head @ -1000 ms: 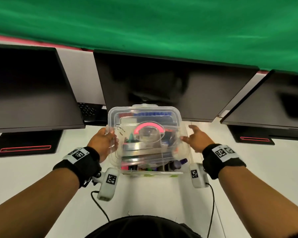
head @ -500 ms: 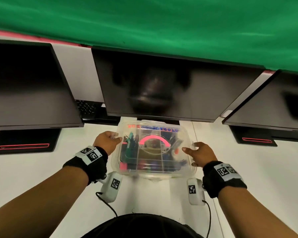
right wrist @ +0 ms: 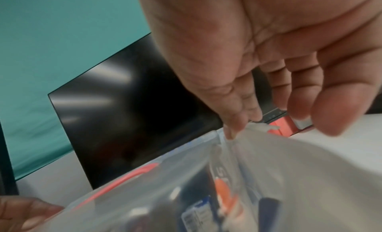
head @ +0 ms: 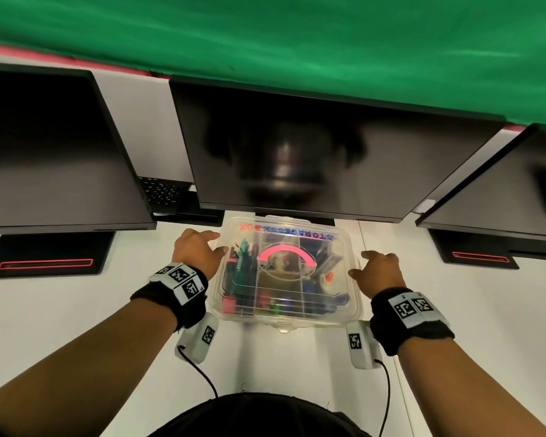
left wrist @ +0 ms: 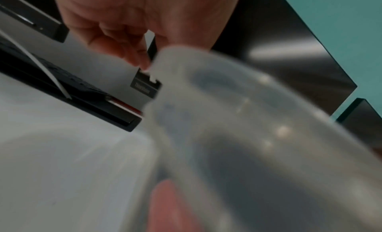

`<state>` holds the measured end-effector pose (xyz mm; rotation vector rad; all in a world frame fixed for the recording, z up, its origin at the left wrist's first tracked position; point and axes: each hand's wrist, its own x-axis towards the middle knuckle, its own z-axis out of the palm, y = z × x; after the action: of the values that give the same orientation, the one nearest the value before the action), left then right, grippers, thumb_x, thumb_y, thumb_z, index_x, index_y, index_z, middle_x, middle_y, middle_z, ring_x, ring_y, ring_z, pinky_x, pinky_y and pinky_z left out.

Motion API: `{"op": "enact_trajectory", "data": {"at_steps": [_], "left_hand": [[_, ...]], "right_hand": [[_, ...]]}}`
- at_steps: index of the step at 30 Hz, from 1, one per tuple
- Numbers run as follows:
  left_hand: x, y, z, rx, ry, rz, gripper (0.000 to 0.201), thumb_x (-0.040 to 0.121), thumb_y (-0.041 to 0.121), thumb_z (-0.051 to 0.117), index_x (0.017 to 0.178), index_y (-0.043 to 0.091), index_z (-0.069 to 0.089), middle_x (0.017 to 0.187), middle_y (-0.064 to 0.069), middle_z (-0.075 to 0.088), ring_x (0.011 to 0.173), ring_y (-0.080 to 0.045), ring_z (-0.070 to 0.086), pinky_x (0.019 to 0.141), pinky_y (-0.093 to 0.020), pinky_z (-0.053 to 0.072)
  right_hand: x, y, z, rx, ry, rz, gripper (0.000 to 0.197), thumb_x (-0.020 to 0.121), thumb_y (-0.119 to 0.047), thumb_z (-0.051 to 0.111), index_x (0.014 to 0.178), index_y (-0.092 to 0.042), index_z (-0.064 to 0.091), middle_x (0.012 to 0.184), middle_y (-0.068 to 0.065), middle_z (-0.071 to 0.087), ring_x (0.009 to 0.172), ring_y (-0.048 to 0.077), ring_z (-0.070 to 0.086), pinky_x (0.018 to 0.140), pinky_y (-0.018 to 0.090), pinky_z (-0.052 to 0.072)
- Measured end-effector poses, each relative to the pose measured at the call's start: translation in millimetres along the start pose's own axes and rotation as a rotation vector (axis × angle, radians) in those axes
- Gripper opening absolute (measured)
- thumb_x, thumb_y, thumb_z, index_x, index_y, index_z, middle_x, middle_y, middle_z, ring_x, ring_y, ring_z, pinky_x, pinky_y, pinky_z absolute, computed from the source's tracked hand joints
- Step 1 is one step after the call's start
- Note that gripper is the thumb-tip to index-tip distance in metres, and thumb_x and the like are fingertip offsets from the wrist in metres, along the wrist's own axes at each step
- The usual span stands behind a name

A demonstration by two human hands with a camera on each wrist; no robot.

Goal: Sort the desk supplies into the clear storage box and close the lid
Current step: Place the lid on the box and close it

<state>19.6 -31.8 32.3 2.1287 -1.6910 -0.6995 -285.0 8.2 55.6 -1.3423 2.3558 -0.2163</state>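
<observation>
The clear storage box [head: 284, 318] stands on the white desk under the middle monitor. Pens, markers and other supplies show through it. Its clear lid [head: 297, 236], with a pink handle [head: 286, 252], lies flat on top. My left hand [head: 216, 244] rests with spread fingers on the lid's left edge. My right hand [head: 360, 264] touches the right edge with thumb and fingertips. In the left wrist view my fingertips [left wrist: 140, 60] meet the lid's corner [left wrist: 227, 104]. In the right wrist view the thumb of my right hand [right wrist: 268, 121] sits on the lid's rim [right wrist: 289, 162].
Three dark monitors [head: 297, 159] stand close behind the box, the middle one overhanging its far edge. Monitor bases with red stripes [head: 44, 263] sit left and right. A black keyboard [head: 161, 193] lies behind the left monitor. A green curtain hangs above.
The lid, tilted up a second ago, has come down flat onto the box. Both hands followed it down and now sit at its side edges.
</observation>
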Motion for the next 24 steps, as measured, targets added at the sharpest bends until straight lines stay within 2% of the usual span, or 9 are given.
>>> {"op": "enact_trajectory", "data": {"at_steps": [3, 6, 9, 15, 20, 24], "left_hand": [[3.6, 1.2, -1.5, 0.047, -0.087, 0.016, 0.043, 0.09, 0.034, 0.056, 0.13, 0.017, 0.053, 0.126, -0.01, 0.058, 0.114, -0.027, 0.055, 0.098, -0.035, 0.043], [3.4, 4.8, 0.0, 0.128, -0.107, 0.029, 0.043, 0.093, 0.03, 0.051, 0.133, 0.014, 0.048, 0.131, -0.01, 0.056, 0.12, -0.026, 0.052, 0.101, -0.035, 0.041], [3.1, 8.5, -1.8, 0.185, -0.118, 0.032, 0.044, 0.093, 0.028, 0.05, 0.135, 0.013, 0.046, 0.134, -0.008, 0.054, 0.125, -0.025, 0.048, 0.103, -0.033, 0.038], [-3.7, 9.3, -0.9, 0.22, -0.133, 0.017, 0.043, 0.093, 0.028, 0.051, 0.133, 0.013, 0.046, 0.131, -0.009, 0.056, 0.122, -0.025, 0.05, 0.1, -0.033, 0.041], [-1.3, 11.8, -8.3, 0.116, -0.139, -0.049, 0.037, 0.085, 0.028, 0.063, 0.119, 0.015, 0.056, 0.116, -0.008, 0.064, 0.108, -0.026, 0.058, 0.088, -0.033, 0.047], [-2.2, 7.4, -8.3, 0.034, -0.124, -0.094, 0.033, 0.082, 0.028, 0.067, 0.11, 0.015, 0.055, 0.106, -0.007, 0.066, 0.097, -0.025, 0.061, 0.079, -0.03, 0.047]], "right_hand": [[0.4, -0.5, 2.2, -0.037, 0.013, -0.038, 0.043, 0.088, -0.021, 0.062, 0.127, -0.007, 0.053, 0.132, 0.016, 0.051, 0.115, 0.03, 0.056, 0.099, 0.03, 0.042], [1.4, -0.4, 3.3, -0.118, 0.007, -0.076, 0.032, 0.09, -0.021, 0.058, 0.116, -0.003, 0.06, 0.123, 0.013, 0.062, 0.114, 0.027, 0.057, 0.094, 0.028, 0.044], [4.2, -0.8, 2.6, -0.123, 0.005, -0.081, 0.03, 0.089, -0.021, 0.058, 0.111, -0.002, 0.064, 0.118, 0.012, 0.065, 0.111, 0.027, 0.059, 0.092, 0.027, 0.045], [5.9, -0.6, 3.3, -0.147, -0.035, -0.1, 0.028, 0.09, -0.023, 0.057, 0.108, -0.003, 0.067, 0.115, 0.012, 0.066, 0.108, 0.027, 0.06, 0.087, 0.025, 0.044], [6.3, 0.7, 4.3, -0.113, -0.034, -0.083, 0.026, 0.089, -0.02, 0.059, 0.107, -0.003, 0.066, 0.113, 0.013, 0.066, 0.106, 0.029, 0.06, 0.086, 0.026, 0.045], [6.2, 0.4, 3.6, -0.093, -0.033, -0.074, 0.026, 0.089, -0.019, 0.06, 0.108, -0.003, 0.065, 0.115, 0.013, 0.065, 0.108, 0.029, 0.06, 0.089, 0.027, 0.045]]}}
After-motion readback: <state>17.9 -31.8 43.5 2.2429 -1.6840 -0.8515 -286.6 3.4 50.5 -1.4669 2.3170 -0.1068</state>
